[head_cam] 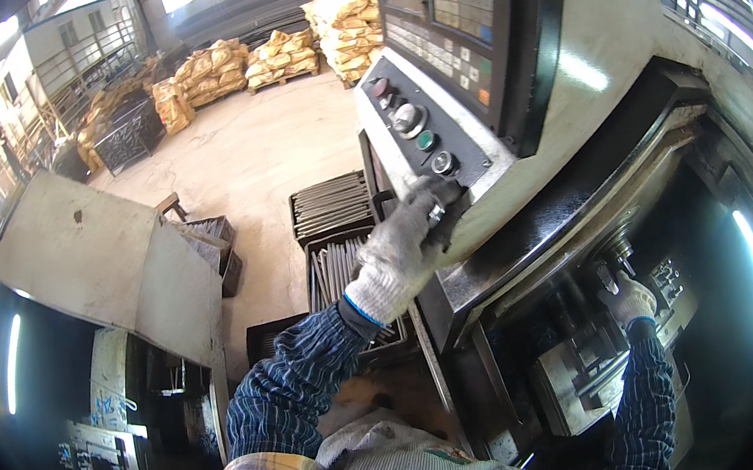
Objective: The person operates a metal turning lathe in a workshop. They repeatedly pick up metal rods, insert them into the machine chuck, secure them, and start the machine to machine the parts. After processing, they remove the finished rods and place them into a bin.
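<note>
My left hand (408,238), in a grey-coated knit glove, lies at the lower edge of a CNC machine's control panel (485,165). A small shiny metal piece (436,214) shows among its fingers; whether they grip it is unclear. Just above are a silver push button (443,162), a green button (426,140) and a handwheel (408,118). Inside the machine's work area, my gloved right hand (629,300) reaches up beside the spindle chuck (620,247). Its fingers are at a metal part (606,278) near the chuck; their exact grip cannot be told.
Crates of metal rods (330,205) stand on the floor by the machine. A second machine (92,246) is at the left, with a crate (231,272) beside it. Stacked yellow sacks (346,29) are farther back. The open machine's black frame (555,214) runs between my arms.
</note>
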Action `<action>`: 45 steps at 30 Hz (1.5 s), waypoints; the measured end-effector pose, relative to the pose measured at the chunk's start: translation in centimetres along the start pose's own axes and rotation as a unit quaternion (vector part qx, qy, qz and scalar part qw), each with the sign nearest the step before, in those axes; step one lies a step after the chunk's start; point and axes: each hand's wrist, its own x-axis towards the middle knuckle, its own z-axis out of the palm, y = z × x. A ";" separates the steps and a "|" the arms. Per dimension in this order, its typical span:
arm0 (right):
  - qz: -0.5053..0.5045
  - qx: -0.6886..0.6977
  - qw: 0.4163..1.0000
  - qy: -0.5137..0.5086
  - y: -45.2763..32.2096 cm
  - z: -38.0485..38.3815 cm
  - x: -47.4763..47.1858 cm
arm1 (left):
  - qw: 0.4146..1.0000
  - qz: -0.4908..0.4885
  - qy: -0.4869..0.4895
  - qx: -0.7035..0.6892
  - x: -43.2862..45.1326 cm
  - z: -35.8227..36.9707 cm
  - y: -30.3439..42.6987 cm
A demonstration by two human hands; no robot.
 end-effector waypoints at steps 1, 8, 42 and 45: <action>-0.008 0.002 1.000 0.007 -0.3 0.0 -0.4 | 0.999 -0.031 -0.031 -0.016 -0.8 -0.6 1.4; -0.043 -0.003 0.999 0.033 0.3 2.3 -0.4 | 0.979 0.000 -0.203 0.029 -6.1 -4.2 2.8; -0.480 0.397 0.730 -0.281 -35.1 13.9 -31.0 | 0.958 -0.284 0.025 -0.002 -36.5 -26.6 -7.1; -0.462 0.346 0.758 -0.303 -36.9 14.6 -30.1 | 0.931 -0.365 0.014 -0.013 -39.8 -27.5 -7.7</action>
